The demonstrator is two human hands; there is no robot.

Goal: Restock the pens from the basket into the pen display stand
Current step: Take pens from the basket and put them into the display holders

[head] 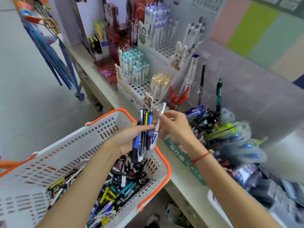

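Note:
A white basket with an orange rim (49,155) sits at the lower left, holding several loose pens (118,185) of mixed colours. Above its far corner my left hand (130,139) grips a bunch of pens (144,134), tips pointing down. My right hand (174,124) pinches one white and blue pen (158,127) beside that bunch. The white pen display stand (144,86) with rows of holes stands on the shelf behind, partly filled with white pens.
The beige shelf (105,89) runs diagonally from upper left to lower right. Red pens (179,97) and packaged pens (233,130) lie right of the stand. More displays stand behind. A blue trolley (65,68) is on the floor at left.

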